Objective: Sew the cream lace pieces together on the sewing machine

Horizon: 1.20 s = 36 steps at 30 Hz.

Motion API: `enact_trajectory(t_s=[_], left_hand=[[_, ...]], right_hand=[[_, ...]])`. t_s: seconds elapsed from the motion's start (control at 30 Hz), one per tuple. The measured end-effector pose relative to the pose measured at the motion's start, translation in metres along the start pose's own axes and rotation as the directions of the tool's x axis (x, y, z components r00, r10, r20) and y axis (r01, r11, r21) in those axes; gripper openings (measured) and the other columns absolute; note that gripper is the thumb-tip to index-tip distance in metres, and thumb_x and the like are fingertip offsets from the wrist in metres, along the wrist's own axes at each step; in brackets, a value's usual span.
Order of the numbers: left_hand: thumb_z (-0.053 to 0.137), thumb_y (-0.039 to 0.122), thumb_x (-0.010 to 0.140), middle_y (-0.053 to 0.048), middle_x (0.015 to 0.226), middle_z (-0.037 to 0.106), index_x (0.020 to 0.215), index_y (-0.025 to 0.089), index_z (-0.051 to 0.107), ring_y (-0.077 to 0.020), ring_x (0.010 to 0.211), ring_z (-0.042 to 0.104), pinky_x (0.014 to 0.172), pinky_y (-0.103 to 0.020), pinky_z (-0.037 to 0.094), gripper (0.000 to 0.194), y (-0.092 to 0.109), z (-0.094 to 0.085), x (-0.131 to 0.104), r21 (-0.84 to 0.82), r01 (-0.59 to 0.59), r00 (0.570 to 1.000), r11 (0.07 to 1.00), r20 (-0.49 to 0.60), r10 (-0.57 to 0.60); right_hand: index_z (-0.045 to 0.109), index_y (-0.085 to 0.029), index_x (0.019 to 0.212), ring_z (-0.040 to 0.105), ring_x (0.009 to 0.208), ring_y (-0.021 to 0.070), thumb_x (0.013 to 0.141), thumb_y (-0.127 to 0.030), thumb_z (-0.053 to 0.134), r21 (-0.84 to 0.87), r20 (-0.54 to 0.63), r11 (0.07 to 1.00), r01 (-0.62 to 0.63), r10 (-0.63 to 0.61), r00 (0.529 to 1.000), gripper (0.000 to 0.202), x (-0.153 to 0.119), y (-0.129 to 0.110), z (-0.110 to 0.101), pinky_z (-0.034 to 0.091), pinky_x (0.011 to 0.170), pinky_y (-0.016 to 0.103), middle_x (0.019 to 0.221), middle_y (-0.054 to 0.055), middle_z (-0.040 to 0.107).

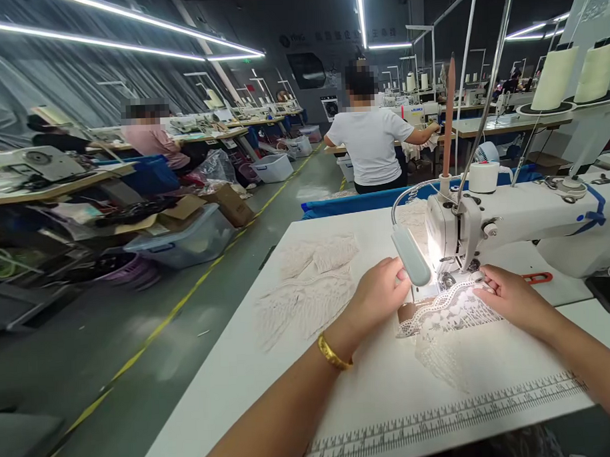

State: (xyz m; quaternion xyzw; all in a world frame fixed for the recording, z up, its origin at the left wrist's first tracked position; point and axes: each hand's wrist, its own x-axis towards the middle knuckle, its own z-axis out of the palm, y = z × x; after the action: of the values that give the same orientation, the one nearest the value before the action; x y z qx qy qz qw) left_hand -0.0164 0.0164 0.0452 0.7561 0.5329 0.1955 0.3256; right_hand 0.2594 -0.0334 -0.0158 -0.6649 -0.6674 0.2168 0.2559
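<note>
A white sewing machine (448,227) stands at the right of the white table, its needle area lit. Under and in front of its foot lies a piece of white lace (450,310) with a scalloped edge. My right hand (512,294) pinches the lace's upper right edge beside the needle. At the left of the foot is my left hand (380,289), fingers curled together near the grey lamp head (410,255); what it holds, if anything, is hidden. More crinkled lace pieces (307,288) lie flat to the left of my left hand.
A ruler strip (452,417) runs along the table's front edge. An orange tool (537,278) and a black phone (607,294) lie at the right. Tall thread cones (554,76) stand behind the machine. A person in a white shirt (369,146) sits ahead, with plastic bins (185,239) left of the aisle.
</note>
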Motion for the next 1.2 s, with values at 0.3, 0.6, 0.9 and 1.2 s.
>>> enact_trajectory(t_s=[0.3, 0.6, 0.9, 1.2], left_hand=[[0.057, 0.063, 0.089, -0.002, 0.078, 0.063, 0.076, 0.019, 0.052, -0.0166, 0.068, 0.060, 0.063, -0.030, 0.047, 0.046, 0.003, 0.015, -0.007, -0.375, 0.136, 0.870, 0.917, 0.487, 0.070], [0.066, 0.032, 0.079, 0.007, 0.071, 0.047, 0.108, 0.020, 0.054, -0.0146, 0.064, 0.046, 0.057, -0.026, 0.034, 0.034, -0.001, 0.015, -0.011, -0.161, 0.026, 0.919, 0.987, 0.391, 0.039], [0.052, 0.030, 0.088, 0.005, 0.072, 0.048, 0.099, 0.023, 0.050, -0.0171, 0.067, 0.047, 0.063, -0.028, 0.036, 0.014, -0.001, 0.023, -0.009, -0.023, -0.112, 0.955, 0.993, 0.272, 0.114], [0.046, 0.031, 0.099, -0.004, 0.094, 0.068, 0.087, 0.020, 0.066, -0.0209, 0.087, 0.061, 0.078, -0.031, 0.046, 0.026, -0.007, 0.029, -0.004, 0.084, -0.298, 0.926, 0.951, 0.267, 0.267]], right_hand=[[0.063, -0.031, 0.124, 0.067, 0.103, 0.0221, 0.102, -0.042, 0.057, 0.370, 0.015, 0.907, 0.202, -0.223, 0.975, 0.026, -0.051, -0.049, 0.009, 0.055, 0.087, 0.035, 0.117, 0.005, 0.070], [0.065, -0.028, 0.113, 0.063, 0.097, 0.0221, 0.104, -0.030, 0.057, 0.121, 0.249, 0.921, 0.370, -0.389, 0.887, 0.012, -0.090, -0.025, 0.002, 0.054, 0.081, 0.035, 0.107, 0.006, 0.066], [0.056, -0.022, 0.094, 0.054, 0.082, 0.0181, 0.109, -0.024, 0.046, 0.061, 0.099, 0.871, 0.488, -0.492, 0.865, 0.018, -0.094, -0.037, 0.041, 0.044, 0.071, 0.031, 0.090, 0.003, 0.058], [0.058, -0.021, 0.088, 0.052, 0.077, 0.0188, 0.104, -0.020, 0.051, 0.024, 0.019, 0.835, 0.550, -0.551, 0.834, 0.018, -0.090, -0.045, 0.064, 0.042, 0.067, 0.030, 0.083, 0.003, 0.059]])
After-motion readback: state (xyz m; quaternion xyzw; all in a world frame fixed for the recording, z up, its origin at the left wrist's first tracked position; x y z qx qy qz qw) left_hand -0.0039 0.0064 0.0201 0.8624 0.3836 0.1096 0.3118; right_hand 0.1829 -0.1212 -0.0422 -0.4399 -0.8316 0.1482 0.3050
